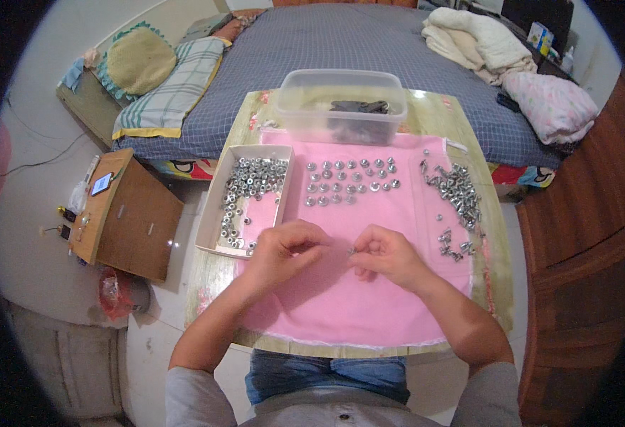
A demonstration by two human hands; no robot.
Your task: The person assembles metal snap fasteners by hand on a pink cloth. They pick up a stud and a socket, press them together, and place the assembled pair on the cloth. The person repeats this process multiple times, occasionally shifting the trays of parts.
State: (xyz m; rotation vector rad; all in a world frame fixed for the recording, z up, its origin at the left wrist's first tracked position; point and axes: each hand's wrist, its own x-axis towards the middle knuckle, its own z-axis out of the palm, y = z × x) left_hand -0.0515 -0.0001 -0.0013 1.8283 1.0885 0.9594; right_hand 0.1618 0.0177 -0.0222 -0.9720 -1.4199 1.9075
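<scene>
Mid-assembly over the pink cloth (341, 299): left hand (284, 250) and right hand (387, 255), each grip pinching one small metal piece (352, 250). Next, likely, onto finished rows (350, 183) beyond.

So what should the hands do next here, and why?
Probably finish joining the small metal piece pinched between the left hand and right hand, then set it beside the rows of assembled pieces on the pink cloth, since loose nuts and bolts remain.
</scene>
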